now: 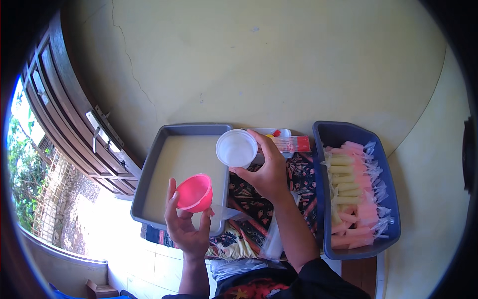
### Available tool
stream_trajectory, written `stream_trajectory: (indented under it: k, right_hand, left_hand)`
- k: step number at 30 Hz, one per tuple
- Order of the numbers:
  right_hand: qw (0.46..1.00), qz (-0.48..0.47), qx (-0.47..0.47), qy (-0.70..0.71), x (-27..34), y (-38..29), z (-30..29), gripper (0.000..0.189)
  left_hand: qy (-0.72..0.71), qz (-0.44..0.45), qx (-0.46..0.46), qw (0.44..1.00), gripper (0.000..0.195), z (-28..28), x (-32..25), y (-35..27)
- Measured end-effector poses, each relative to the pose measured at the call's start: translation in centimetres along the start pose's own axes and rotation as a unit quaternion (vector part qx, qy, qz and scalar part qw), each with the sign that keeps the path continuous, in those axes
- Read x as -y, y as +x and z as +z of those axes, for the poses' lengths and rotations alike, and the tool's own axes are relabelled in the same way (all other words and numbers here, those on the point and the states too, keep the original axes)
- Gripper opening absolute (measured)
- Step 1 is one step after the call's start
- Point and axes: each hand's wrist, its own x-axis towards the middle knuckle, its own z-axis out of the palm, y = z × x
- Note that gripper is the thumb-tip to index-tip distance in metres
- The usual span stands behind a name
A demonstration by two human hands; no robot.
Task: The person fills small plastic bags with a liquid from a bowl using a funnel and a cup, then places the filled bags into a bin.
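My left hand (pixel 189 233) grips a pink plastic cup or funnel (pixel 195 192), tilted with its wide mouth facing up; its underside is partly hidden. In my right hand (pixel 272 175) is a whitish translucent plastic cup (pixel 236 148), mouth towards me, held by the rim and side. Both hands are raised, the left over the near right part of a grey rectangular tub (pixel 160 144) and the right just beyond that tub's right wall. A pale, milky liquid (pixel 179 160) fills the tub's base. Clear plastic (pixel 224 213) shows beside the pink piece.
A grey-blue basin (pixel 388 209) at right holds several tied plastic tubes (pixel 351 179) with pink and pale yellow contents. Between the tubs are a patterned cloth (pixel 257 187), a white tray (pixel 263 131), a red-ended packet (pixel 293 143) and clear plastic bags (pixel 274 239). A wooden door (pixel 74 97) stands left.
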Motion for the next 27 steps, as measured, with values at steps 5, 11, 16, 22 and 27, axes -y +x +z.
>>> stream_trajectory:
  k: [5, 11, 16, 22, 27]
  right_hand:
    - [0.988, -0.098, 0.107, -0.048, -0.8, 2.5, 4.3, 0.088]
    - [0.961, -0.106, 0.237, -0.100, -2.8, 3.3, 8.2, 0.083]
    - [0.943, -0.122, 0.278, -0.138, -3.0, 2.9, 9.8, 0.067]
    - [0.933, -0.129, 0.306, -0.137, -3.4, 2.6, 11.0, 0.071]
    - [0.936, -0.151, 0.289, -0.132, -2.8, 2.3, 11.0, 0.047]
  left_hand:
    - [0.002, -0.058, -0.034, 0.998, 0.083, -2.6, 1.0, 0.2]
    - [0.013, -0.086, -0.034, 0.996, 0.081, -4.5, 2.3, 0.3]
    - [-0.006, -0.110, -0.023, 0.994, 0.079, -4.8, 3.1, 0.0]
    - [0.018, -0.118, -0.027, 0.992, 0.077, -4.8, 3.2, 0.2]
    - [0.031, -0.126, -0.026, 0.991, 0.076, -5.3, 3.0, 0.1]
